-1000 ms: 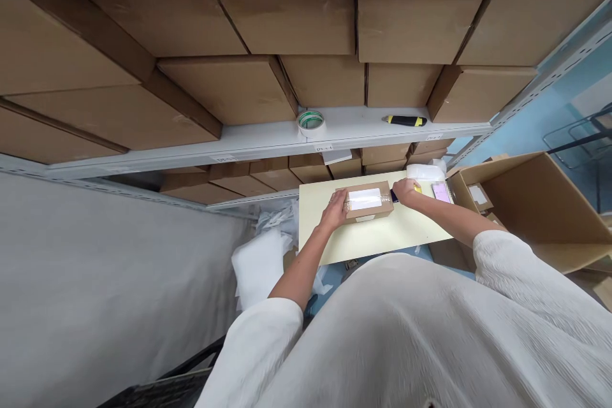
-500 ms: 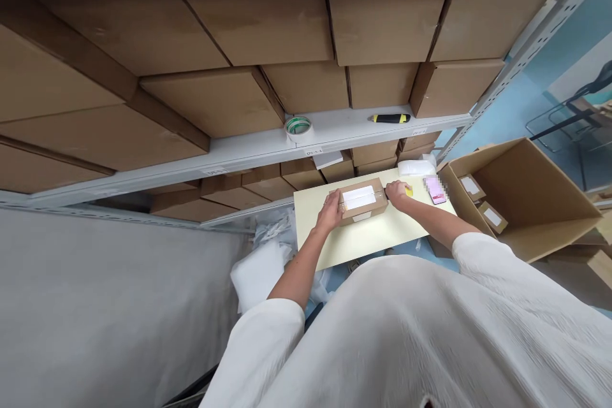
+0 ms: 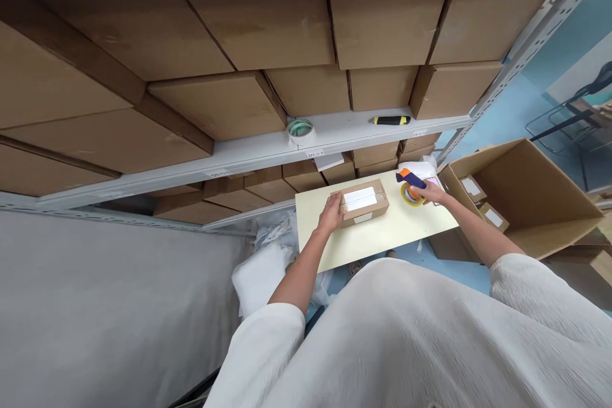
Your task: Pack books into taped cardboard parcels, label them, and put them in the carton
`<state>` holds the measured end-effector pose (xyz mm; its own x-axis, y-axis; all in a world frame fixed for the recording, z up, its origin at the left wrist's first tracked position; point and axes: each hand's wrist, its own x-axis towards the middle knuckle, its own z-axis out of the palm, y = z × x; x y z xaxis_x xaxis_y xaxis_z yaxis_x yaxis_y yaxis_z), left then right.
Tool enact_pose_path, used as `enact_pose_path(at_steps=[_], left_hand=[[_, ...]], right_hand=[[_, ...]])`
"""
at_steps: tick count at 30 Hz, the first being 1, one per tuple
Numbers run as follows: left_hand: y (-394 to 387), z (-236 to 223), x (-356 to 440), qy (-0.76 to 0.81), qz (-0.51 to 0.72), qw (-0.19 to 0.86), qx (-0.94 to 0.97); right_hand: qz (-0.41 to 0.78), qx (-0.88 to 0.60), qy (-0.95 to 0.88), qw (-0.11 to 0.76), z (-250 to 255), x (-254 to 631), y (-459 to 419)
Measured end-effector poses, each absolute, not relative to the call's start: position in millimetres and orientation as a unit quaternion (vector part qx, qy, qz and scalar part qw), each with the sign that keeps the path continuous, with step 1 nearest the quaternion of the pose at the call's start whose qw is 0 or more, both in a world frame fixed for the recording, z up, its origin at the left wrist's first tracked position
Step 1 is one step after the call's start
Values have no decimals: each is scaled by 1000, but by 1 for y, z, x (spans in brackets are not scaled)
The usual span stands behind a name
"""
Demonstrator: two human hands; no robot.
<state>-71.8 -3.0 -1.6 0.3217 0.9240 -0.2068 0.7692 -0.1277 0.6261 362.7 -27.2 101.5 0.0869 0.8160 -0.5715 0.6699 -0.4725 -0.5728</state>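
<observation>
Steel shelving stacked with brown cartons rises behind a pale yellow work table (image 3: 377, 239), where a small taped cardboard box (image 3: 362, 202) bearing a white label lies at the centre, its long axis running left to right. The left hand (image 3: 331, 212) rests flat and open against the box's left end. To the right of the box, just clear of it, the right hand (image 3: 433, 192) grips a tape dispenser (image 3: 410, 187). Beyond the box, a tape roll (image 3: 300, 129) and utility knife (image 3: 391, 120) lie on the shelf; farther right stands an open carton (image 3: 526, 194).
</observation>
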Motion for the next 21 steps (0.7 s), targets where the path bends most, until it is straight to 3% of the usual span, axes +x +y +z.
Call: enact_pose_path(at_steps=[6,14,18,21], left_hand=[[-4,-2,-71,577,119,334,736],[-7,0,-67,578,137,338,730],[-9,2,-66,580,139,356,720],[-10,2,-66,575,154,368,714]], right_hand=[[393,-692,-597,103,137,338,-29],[62,-480,-874,28,200,277,4],[-16,-433,-901,-10,222,245,38],[-37,-433,-901,20,228,225,69]])
